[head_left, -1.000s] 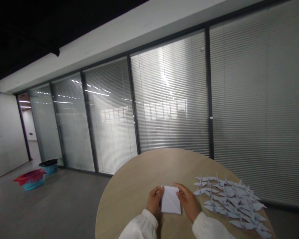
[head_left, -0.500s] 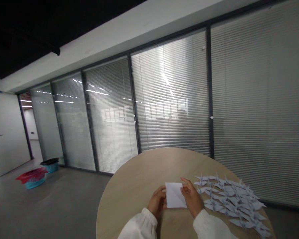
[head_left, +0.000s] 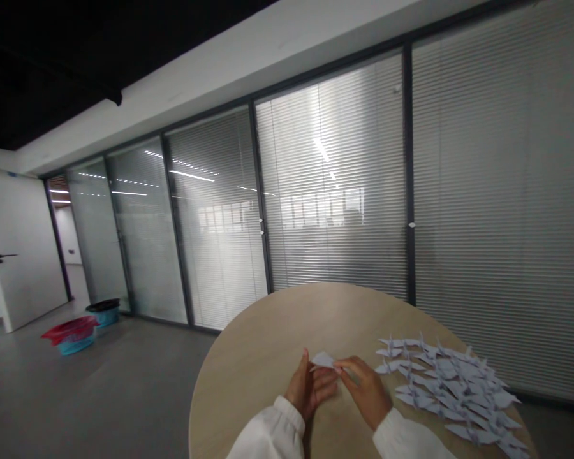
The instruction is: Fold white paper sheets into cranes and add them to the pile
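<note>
A small piece of white paper (head_left: 324, 359) is held up over the table, seen at a slant so that it looks like a thin folded shape. My right hand (head_left: 365, 387) pinches its right corner between thumb and fingertips. My left hand (head_left: 308, 390) is open on the paper's left, thumb pointing up and fingers stretched out below the sheet. The paper's left tip comes close to that thumb; whether they touch I cannot tell. Many folded white paper cranes (head_left: 452, 382) lie in a cluster to the right of my right hand.
The round wooden table (head_left: 249, 357) stands before a glass partition (head_left: 335, 166) with blinds. On the floor at left are a blue bin with a red liner (head_left: 74, 338) and a blue bin with a black liner (head_left: 105, 312). A white door (head_left: 26, 255) stands open at far left.
The square paper that faced me is now turned nearly edge-on and looks smaller. My left hand has let its grip go and spread its fingers, while my right hand pinches the corner.
</note>
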`<state>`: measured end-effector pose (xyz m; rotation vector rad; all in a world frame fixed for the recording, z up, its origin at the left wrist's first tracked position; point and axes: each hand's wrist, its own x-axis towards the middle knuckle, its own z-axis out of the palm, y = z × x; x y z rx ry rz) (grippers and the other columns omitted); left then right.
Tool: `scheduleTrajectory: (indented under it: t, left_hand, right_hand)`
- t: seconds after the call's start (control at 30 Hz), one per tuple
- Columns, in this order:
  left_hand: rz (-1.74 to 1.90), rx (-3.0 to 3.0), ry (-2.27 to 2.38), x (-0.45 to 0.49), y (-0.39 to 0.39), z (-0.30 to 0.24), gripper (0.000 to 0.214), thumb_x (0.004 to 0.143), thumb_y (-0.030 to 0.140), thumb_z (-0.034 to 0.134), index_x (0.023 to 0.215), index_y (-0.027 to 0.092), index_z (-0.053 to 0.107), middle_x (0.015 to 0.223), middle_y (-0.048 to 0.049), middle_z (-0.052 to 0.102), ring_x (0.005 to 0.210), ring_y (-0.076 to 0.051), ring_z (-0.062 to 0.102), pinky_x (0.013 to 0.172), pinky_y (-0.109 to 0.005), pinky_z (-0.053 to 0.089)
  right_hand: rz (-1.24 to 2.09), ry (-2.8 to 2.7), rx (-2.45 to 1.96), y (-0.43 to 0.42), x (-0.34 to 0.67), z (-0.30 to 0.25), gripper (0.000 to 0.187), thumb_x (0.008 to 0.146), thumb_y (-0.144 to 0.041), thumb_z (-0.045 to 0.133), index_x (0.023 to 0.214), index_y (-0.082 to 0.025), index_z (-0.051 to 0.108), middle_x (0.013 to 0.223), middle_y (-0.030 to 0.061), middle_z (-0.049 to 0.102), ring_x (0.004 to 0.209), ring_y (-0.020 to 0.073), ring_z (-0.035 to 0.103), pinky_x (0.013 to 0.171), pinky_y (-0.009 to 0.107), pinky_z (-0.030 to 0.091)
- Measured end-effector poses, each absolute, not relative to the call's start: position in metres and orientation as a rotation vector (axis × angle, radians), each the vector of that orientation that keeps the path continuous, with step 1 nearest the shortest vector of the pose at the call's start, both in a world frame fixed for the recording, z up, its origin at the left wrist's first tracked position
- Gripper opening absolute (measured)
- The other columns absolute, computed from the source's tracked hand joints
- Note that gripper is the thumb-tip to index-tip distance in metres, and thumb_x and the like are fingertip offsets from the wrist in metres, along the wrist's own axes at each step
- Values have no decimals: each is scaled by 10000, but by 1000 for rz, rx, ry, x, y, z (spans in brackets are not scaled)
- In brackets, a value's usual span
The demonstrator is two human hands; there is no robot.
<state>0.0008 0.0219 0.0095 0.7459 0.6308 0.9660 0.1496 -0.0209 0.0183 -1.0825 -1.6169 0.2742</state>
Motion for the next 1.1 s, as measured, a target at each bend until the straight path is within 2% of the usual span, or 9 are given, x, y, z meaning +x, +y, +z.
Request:
scheduleTrajectory:
  t: [0.1,0.27,0.37,0.43,0.57,0.63,0.83,0.93,1.1]
  left_hand:
    - [1050,721,491,0,23,14,455,718,482,515,937,85,537,855,-128,623,766,-202,608,711,-324,476]
    - [1119,860,519,0,23,12,323,625,247,672,898,90,603,747,-90,640,651,-164,594,591,-248,471]
    - [1063,948,600,2,15,13,264,649,317,647,788,94,622,684,-75,625,620,-157,584,572,-258,473]
    - [1045,1016,629,4,10,16,296,646,354,644,806,106,622,696,-66,621,651,-164,586,611,-283,479]
    - [1003,1255,657,6,7,18,397,467,287,769,792,102,638,691,-47,628,626,-151,568,610,-266,472]
    - [1018,1316,683,6,11,16,392,437,285,780,751,95,642,649,-34,619,588,-138,556,587,-253,468]
    - [987,1300,766,5,18,8,377,451,344,763,688,81,632,600,-38,605,559,-148,558,576,-286,478]
    - [992,1307,793,5,17,10,345,442,342,765,626,84,626,555,-32,594,527,-149,553,550,-290,476]
    - [1023,1304,861,7,15,13,309,439,314,766,587,86,620,516,-31,593,489,-147,547,525,-289,471]
  right_hand:
    - [250,-1798,-1016,-22,144,16,188,791,-315,479,776,-228,645,778,37,644,788,172,574,746,288,441]
    - [297,-1838,-1005,-16,145,6,187,783,-329,491,798,-234,651,775,36,648,779,176,576,727,298,441]
    - [341,-1691,-1061,-12,149,5,194,763,-347,503,799,-219,644,798,44,643,782,177,580,730,291,445]
    - [364,-1587,-1116,-10,152,6,190,735,-357,525,777,-211,639,780,41,642,753,177,585,710,284,451]
    - [413,-1443,-1219,-8,156,8,179,671,-365,573,724,-201,620,709,26,636,689,177,586,664,275,454]
    - [444,-1405,-1229,-7,156,9,178,649,-365,586,702,-197,609,693,23,633,684,177,585,659,272,453]
    - [611,-1285,-1157,-5,155,9,332,591,-346,628,867,-163,603,785,64,648,747,200,596,660,290,468]
    - [741,-1323,-1128,-7,154,12,287,619,-394,595,771,-153,628,729,67,665,703,205,608,643,293,475]
    - [696,-1338,-1209,-10,154,15,331,601,-478,585,679,-163,653,667,54,682,672,216,609,623,291,469]
